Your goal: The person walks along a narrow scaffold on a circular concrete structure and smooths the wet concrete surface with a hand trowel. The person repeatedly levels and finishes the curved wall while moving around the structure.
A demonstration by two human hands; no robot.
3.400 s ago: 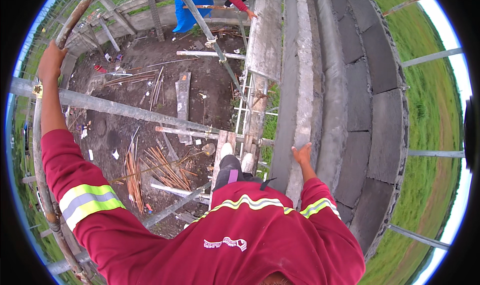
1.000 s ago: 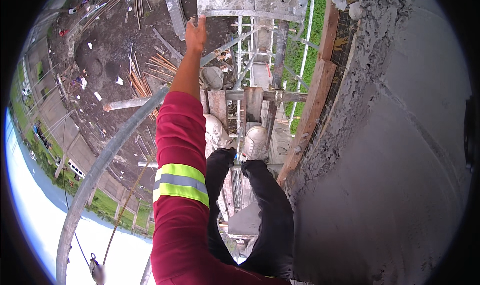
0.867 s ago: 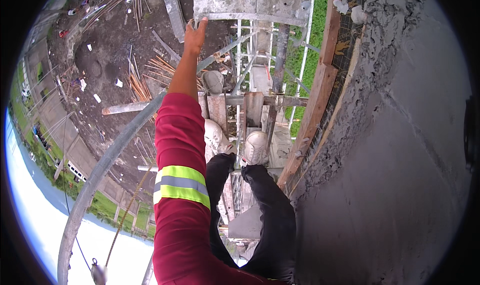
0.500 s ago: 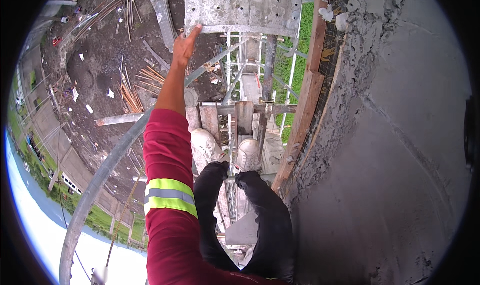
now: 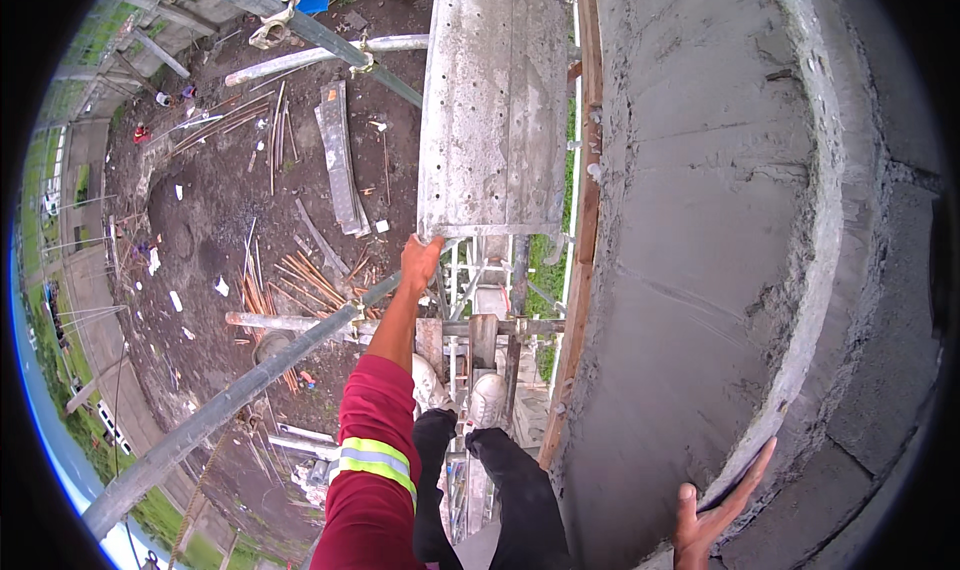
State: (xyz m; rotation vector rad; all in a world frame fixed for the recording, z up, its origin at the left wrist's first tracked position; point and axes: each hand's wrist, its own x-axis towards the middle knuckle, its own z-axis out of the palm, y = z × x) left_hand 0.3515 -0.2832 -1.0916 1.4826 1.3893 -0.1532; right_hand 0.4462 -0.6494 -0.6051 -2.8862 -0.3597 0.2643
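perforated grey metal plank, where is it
In the head view, the plank is upper centre, the left hand at its near-left corner, a brown wooden beam to its right.

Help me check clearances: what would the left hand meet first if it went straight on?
Most likely the plank: the left hand is at its near left corner, seemingly touching, though depth is hard to judge.

Your head-worn fisheye camera looks steeply down past your left sleeve [image 5: 365, 505] to your white shoes [image 5: 488, 398], mortar-coated wall [image 5: 690, 270] close at right, dirt ground [image 5: 190, 242] far below.

Left hand [image 5: 419, 262] on plank [image 5: 492, 120] (perforated)
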